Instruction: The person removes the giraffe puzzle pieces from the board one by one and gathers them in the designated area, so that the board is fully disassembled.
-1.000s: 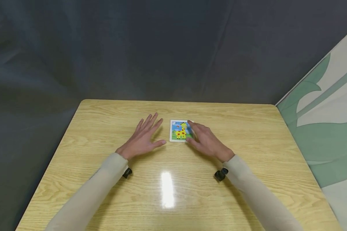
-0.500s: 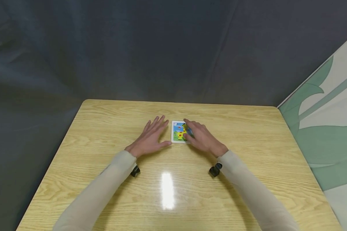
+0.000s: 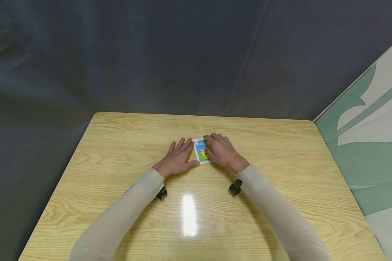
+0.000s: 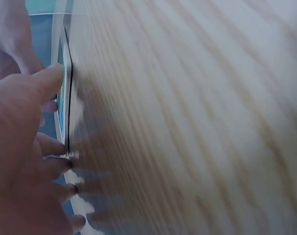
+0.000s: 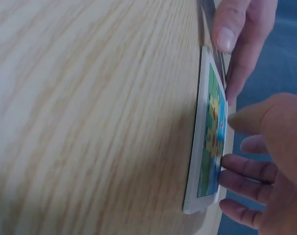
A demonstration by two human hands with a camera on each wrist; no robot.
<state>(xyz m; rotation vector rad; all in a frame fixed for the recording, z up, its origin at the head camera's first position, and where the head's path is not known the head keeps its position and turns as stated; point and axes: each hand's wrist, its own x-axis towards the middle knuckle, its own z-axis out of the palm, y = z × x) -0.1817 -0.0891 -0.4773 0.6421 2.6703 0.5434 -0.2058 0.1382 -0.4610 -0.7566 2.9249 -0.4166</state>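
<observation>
A small square giraffe picture puzzle [image 3: 201,151] with a white frame lies flat on the table, turned slightly. My left hand [image 3: 177,158] lies palm down at its left side, fingers fairly straight, with the thumb by the near left corner. Over the right part of the puzzle my right hand [image 3: 224,152] reaches with bent, spread fingers and hides much of the giraffe. In the right wrist view the thumb hovers at the puzzle's face [image 5: 210,137], while fingertips [image 5: 229,181] come close to its far side. Whether they touch it I cannot tell.
The wood-grain table [image 3: 124,137] runs back to a dark curtain [image 3: 196,58]. At the right hangs a white and green patterned cloth [image 3: 372,163]. A bright light reflection lies on the tabletop near me.
My left hand has moved right, up to the puzzle's left side. The right hand has shifted left over the puzzle, its fingers bending more. The puzzle has turned slightly counterclockwise.
</observation>
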